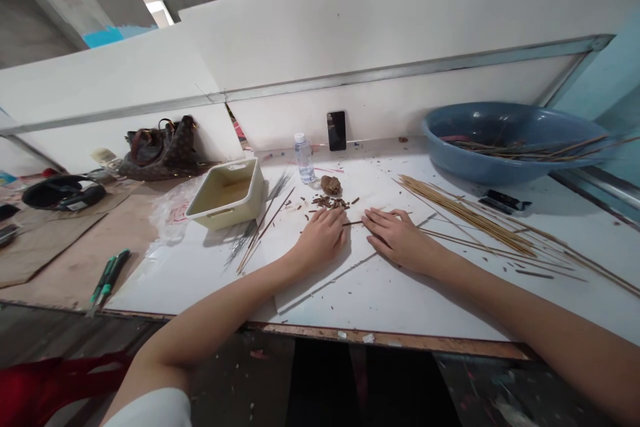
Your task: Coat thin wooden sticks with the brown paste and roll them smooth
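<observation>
A thin dark stick (353, 223) runs between my hands across a white board (320, 285). My left hand (324, 235) lies palm down at its left end, fingers together and low on the board. Over the stick's right part rests my right hand (393, 235), fingers stretched out flat; a thin bit of stick shows past it. What lies under both palms is hidden. Just beyond my left fingertips are small brown pieces (330, 203) and a brown lump (331, 185) like clay or dough.
Behind stand a water bottle (304, 161) and a phone (337, 131) against the white partition. A cream bin (227, 213) is left; thin sticks (465, 213) and a blue basin (500, 170) are right. Farther left are a brown handbag (160, 150) and green-handled tools (110, 277).
</observation>
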Motion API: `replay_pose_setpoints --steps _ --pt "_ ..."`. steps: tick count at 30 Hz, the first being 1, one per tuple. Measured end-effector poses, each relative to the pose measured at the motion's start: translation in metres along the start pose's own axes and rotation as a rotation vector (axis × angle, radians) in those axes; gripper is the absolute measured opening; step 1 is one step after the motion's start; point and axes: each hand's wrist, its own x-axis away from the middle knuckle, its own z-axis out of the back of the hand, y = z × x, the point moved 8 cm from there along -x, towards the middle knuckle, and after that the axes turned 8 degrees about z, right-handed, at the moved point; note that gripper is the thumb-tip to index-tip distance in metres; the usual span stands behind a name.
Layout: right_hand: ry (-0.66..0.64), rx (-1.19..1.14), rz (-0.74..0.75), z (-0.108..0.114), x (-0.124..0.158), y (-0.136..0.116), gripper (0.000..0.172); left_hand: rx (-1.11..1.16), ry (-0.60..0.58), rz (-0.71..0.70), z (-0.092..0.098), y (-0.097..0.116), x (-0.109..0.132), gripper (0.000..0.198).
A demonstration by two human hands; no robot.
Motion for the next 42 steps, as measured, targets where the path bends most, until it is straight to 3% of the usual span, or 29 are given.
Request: replay_pose_setpoints --steps 4,8,14,20,26,34,42 --pt "0.005 -0.024 0.004 0.006 -0.002 -0.002 0.051 -0.071 0.008 -0.009 0.005 0.017 0.009 0.024" --pt "-0.019 0.016 -0.042 0.002 -0.001 0.003 0.052 -0.098 0.059 0.013 0.009 0.017 0.01 0.022" --pt "-0.102 0.073 -0.147 -0.011 0.001 0.013 0.059 -0.113 0.029 0.065 0.001 0.004 0.006 0.038" --pt "-0.073 0.013 -0.121 -0.001 -0.002 0.007 0.054 -0.143 -0.007 0.066 -0.002 0.007 0.009 0.037" --pt "-0.107 -0.014 -0.187 -0.008 -0.003 0.023 0.054 -0.176 -0.025 0.169 -0.007 -0.002 0.011 0.05" --pt "0.068 -0.024 -0.045 0.006 -0.005 0.014 0.042 -0.334 -0.019 0.112 -0.007 0.022 0.006 0.047" --pt "0.073 -0.011 0.1 -0.001 -0.008 -0.001 0.048 -0.115 -0.066 0.032 -0.026 0.028 0.008 0.051"
